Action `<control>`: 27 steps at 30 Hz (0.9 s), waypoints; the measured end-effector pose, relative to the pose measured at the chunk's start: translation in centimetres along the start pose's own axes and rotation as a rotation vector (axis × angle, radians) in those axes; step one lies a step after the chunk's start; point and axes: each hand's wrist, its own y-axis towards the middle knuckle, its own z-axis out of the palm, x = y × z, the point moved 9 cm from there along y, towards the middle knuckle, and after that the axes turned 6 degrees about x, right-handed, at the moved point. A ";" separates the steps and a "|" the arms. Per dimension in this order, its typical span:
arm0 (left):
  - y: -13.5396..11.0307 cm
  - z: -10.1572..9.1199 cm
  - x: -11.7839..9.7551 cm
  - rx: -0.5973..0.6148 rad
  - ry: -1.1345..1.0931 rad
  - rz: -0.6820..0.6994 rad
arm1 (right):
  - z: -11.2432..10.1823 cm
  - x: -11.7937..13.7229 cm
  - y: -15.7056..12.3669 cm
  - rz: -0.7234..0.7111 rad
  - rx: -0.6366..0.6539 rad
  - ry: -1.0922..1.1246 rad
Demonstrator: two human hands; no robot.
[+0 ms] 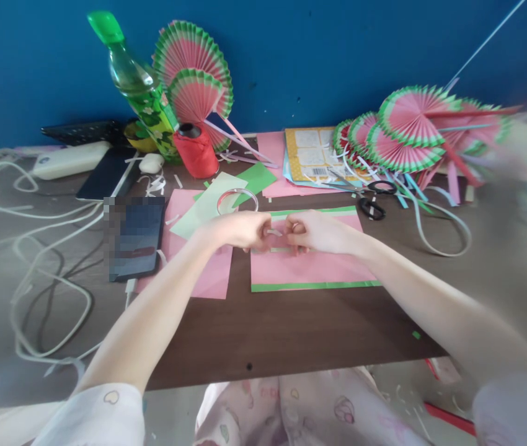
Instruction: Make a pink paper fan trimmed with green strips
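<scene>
My left hand (248, 229) and my right hand (315, 231) are close together above a pink sheet of paper with green edges (310, 269). A short whitish strip (274, 232), perhaps tape, shows between them and meets my left fingertips. My left fingers are curled in a pinch on it. The right thumb and fingers are pinched too, slightly blurred, and what they hold is hidden. Just behind my left hand lies a roll of tape (255, 199), on a pale green sheet (208, 207). Another pink sheet (212, 272) is under my left forearm.
Folded pink-and-green paper fans (189, 56) lean at the back, with several more (412, 118) at right. Black-handled scissors (371, 209), a phone (140, 238), white cables (26, 297), a green-capped bottle (136, 80) and a red thread spool (197, 153) lie or stand around.
</scene>
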 end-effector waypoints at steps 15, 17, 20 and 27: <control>0.0 0.0 0.0 0.002 -0.038 0.022 | 0.0 0.0 0.0 -0.012 0.002 0.019; 0.1 0.0 0.0 0.005 -0.041 0.027 | 0.0 0.0 0.0 -0.015 0.003 0.029; 0.0 -0.1 0.0 0.003 -0.042 0.025 | 0.0 0.0 0.0 -0.012 0.000 0.027; -0.2 -0.2 -0.1 -0.020 -0.070 -0.010 | -0.1 0.2 -0.1 -0.011 -0.004 0.007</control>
